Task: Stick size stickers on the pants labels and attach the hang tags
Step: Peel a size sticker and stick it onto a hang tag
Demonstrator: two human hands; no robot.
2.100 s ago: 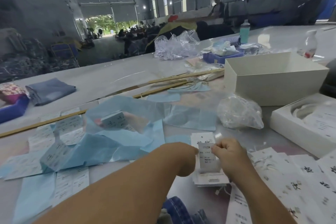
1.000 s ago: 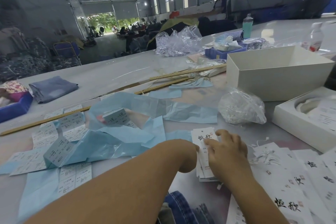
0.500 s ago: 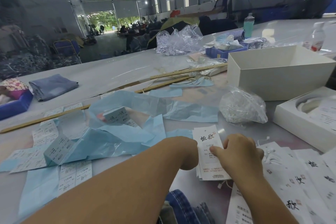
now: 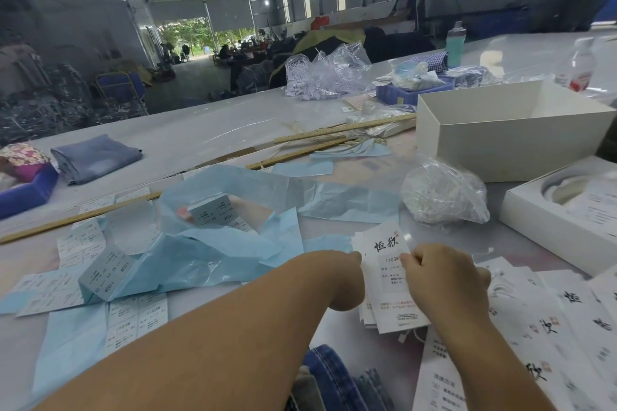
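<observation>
A white hang tag point(image 4: 384, 245) with black brush characters lies on top of a small stack point(image 4: 394, 320) in front of me. A grey size sticker point(image 4: 391, 272) printed 1103 sits on its middle. My left hand point(image 4: 345, 277) is curled at the tag's left edge, fingertips on the paper. My right hand point(image 4: 444, 277) grips the right edge, thumb on the sticker. Sticker sheets point(image 4: 133, 319) lie on crumpled blue backing paper point(image 4: 213, 243) at left. Denim pants point(image 4: 337, 380) show at the bottom edge.
More hang tags point(image 4: 567, 327) spread at right. A clear bag of strings point(image 4: 440, 193), a white box point(image 4: 507, 137) and a white tray point(image 4: 541, 217) stand behind them. Wooden rulers point(image 4: 317, 138), folded jeans point(image 4: 95, 157) and a blue bin point(image 4: 26, 190) lie further off.
The sticker that both hands held above the stack now lies on the top tag. My right hand pressed flat on it, then curled at the tag's right edge.
</observation>
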